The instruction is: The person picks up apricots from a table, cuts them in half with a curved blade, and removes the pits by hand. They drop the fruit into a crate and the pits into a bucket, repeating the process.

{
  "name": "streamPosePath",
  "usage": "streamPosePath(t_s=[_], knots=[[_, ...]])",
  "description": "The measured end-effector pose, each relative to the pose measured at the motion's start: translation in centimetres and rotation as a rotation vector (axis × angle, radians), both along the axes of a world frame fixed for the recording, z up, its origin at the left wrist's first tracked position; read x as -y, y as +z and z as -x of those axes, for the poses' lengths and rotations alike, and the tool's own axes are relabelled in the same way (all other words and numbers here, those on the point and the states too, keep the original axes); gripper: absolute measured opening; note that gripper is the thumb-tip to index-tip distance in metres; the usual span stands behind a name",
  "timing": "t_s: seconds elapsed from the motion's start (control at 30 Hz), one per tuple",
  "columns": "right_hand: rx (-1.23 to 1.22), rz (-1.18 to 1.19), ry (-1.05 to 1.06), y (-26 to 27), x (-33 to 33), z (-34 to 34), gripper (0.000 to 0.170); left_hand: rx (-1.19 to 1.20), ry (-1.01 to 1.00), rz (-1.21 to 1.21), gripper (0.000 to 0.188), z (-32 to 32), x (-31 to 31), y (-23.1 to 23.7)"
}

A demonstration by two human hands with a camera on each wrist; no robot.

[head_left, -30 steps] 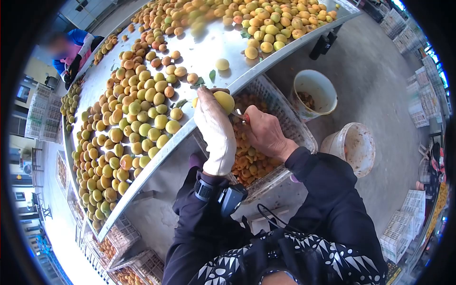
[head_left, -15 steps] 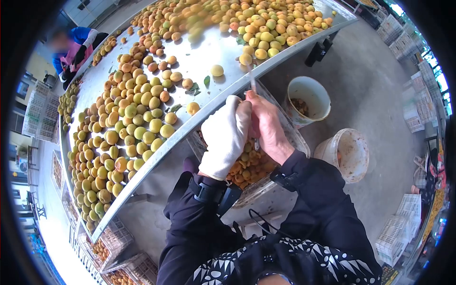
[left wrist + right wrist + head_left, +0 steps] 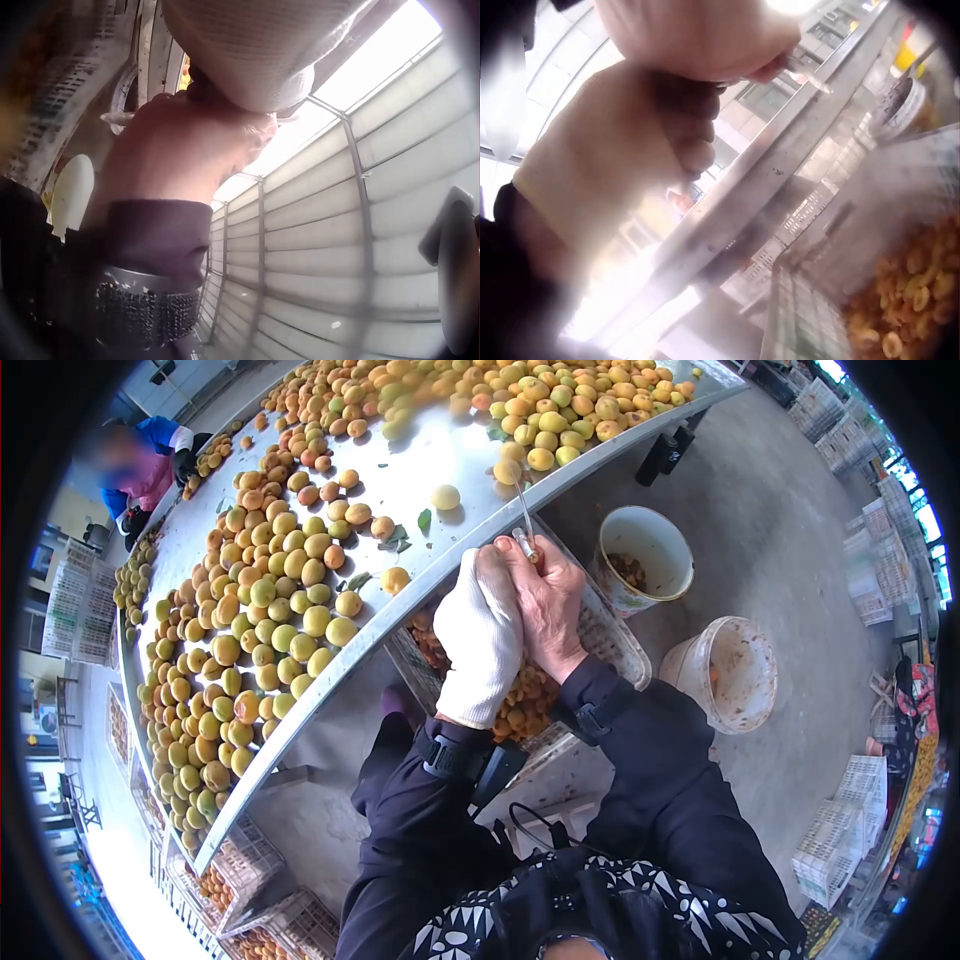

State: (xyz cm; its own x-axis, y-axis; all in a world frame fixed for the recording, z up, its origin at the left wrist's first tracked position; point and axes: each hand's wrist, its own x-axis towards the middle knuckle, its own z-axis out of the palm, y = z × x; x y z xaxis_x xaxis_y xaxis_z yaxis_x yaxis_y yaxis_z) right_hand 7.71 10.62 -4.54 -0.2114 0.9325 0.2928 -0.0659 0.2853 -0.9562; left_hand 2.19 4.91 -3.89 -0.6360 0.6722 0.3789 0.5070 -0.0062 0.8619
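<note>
My left hand (image 3: 480, 630), in a white glove, is closed against my bare right hand (image 3: 545, 600) in front of the table's edge. Between thumb and fingers the right hand grips a knife (image 3: 526, 546), its thin blade pointing away towards the tabletop. The gloved fingers (image 3: 697, 142) are curled in the right wrist view. An apricot that the left hand held a second ago is now hidden between the two hands. Below them stands a crate (image 3: 625, 650) of cut apricots (image 3: 922, 292).
Whole apricots (image 3: 290, 560) cover much of the metal table (image 3: 330, 670). Two white buckets, one upright (image 3: 650, 525) and one tilted (image 3: 690, 670), stand on the floor at right. Another person (image 3: 145, 470) works at the far left side. Stacked crates (image 3: 845, 830) line the right.
The knife was at the apricot in my left hand; the hands have since come together and covered the fruit. The blade has swung to point away from me.
</note>
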Motion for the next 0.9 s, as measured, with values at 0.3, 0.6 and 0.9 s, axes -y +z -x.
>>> streamPosePath(t_s=[0.3, 0.6, 0.9], knots=[[0.258, -0.461, 0.002, -0.8, -0.4, -0.7, 0.023, 0.634, -0.104, -0.117, 0.045, 1.4, -0.9, -1.8], [-0.219, 0.078, 0.114, -0.1, -2.6, -2.5, 0.022, 1.419, -0.54, -0.247, 0.057, 3.8, 1.1, 0.5], [0.088, 0.016, 0.105, -0.9, -3.6, -3.4, 0.03, 1.596, -0.585, -0.367, 0.052, 4.3, 1.2, 0.4]])
